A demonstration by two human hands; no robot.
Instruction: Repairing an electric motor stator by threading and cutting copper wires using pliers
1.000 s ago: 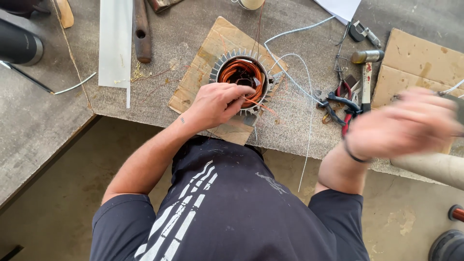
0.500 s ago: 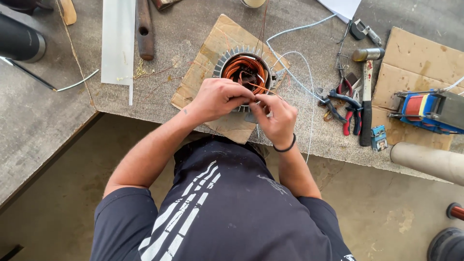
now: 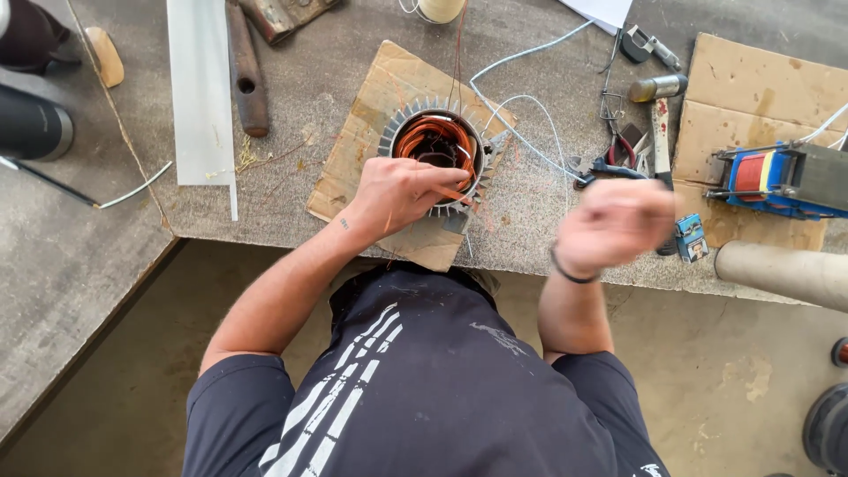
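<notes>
The finned motor stator [image 3: 435,152], with copper windings [image 3: 439,141] showing in its bore, stands on a cardboard sheet [image 3: 371,132] near the middle of the counter [image 3: 548,212]. The left hand [image 3: 402,193] lies on the stator's rim at about 7 o'clock, fingers pinching a copper strand at the edge of the bore. The right hand [image 3: 616,223] hangs above the counter's front edge, at 3 o'clock from the stator and apart from it, blurred and loosely curled; I cannot tell whether it holds anything. Just beyond it, at 12 o'clock, lie pliers [image 3: 618,159] and a hammer [image 3: 660,115]. At 3 o'clock from the right hand sits a blue wire spool [image 3: 777,179].
</notes>
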